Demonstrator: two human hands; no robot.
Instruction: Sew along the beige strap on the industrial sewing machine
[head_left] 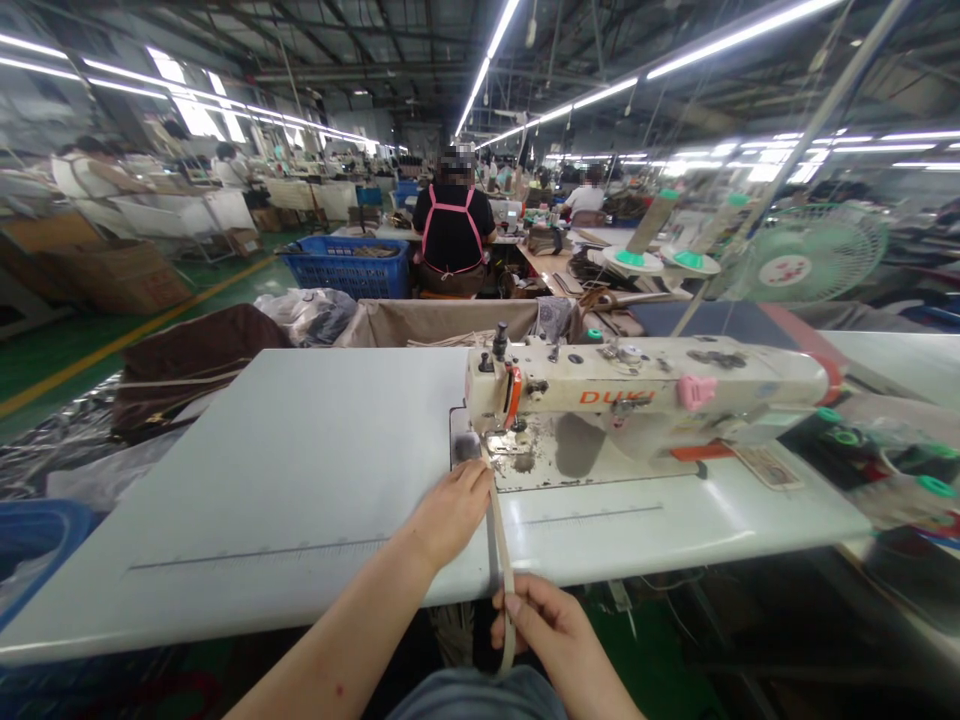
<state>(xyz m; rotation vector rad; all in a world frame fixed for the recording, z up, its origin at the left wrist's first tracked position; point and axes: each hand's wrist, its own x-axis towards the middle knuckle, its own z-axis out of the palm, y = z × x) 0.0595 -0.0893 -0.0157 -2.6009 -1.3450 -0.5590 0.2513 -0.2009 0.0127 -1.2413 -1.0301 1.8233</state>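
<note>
A narrow beige strip [499, 530] runs from the needle area of a white sewing machine [645, 385] toward me and over the table's front edge. Close in front of the presser foot [504, 440], my left hand [452, 510] lies on the table with its fingers together, holding the strip's left side. My right hand [551, 625] pinches the strip between thumb and fingers just off the front edge. Below that grip the strip's end curves down toward my lap. The left fingertips are partly hidden.
The white sewing table [315, 450] has a printed ruler line. Behind it stands a beige fabric-lined bin [427, 322]; a blue basket [45, 545] is at left. Thread cones [651, 230] and a green fan [810, 258] are at right. A person in a pink-strapped apron [454, 225] sits ahead.
</note>
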